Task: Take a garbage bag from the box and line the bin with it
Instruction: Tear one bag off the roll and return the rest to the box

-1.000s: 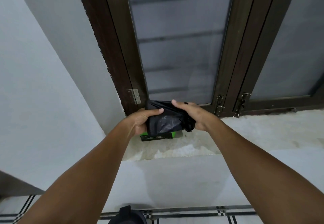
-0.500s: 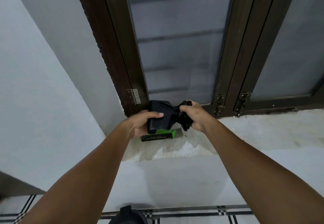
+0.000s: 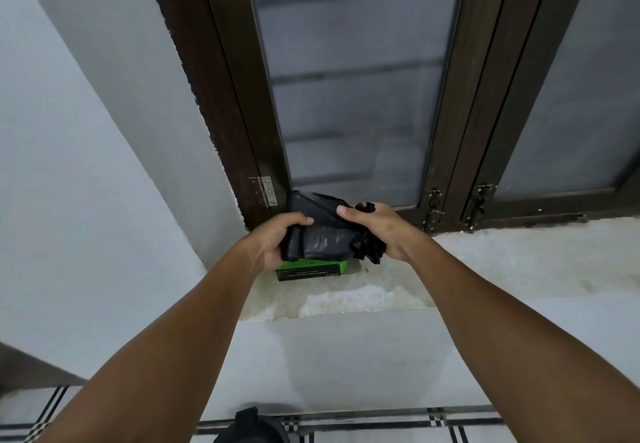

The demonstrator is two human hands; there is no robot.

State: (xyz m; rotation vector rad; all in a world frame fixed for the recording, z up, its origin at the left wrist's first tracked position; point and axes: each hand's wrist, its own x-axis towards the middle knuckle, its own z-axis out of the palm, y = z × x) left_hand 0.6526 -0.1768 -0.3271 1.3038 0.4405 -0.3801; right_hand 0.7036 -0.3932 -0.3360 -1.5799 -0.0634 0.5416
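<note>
Left hand (image 3: 273,243) and right hand (image 3: 379,231) both grip the folded black garbage bag (image 3: 322,234), left at its 9 o'clock edge, right at 3 o'clock. The bag is held just above the green box (image 3: 311,269) on the window sill (image 3: 485,262).

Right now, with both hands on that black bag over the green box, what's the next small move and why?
Probably pull the hands apart to unfold the garbage bag. The left hand and right hand both grip it, still bunched and folded, above the box on the sill. It must open before lining any bin.
</note>
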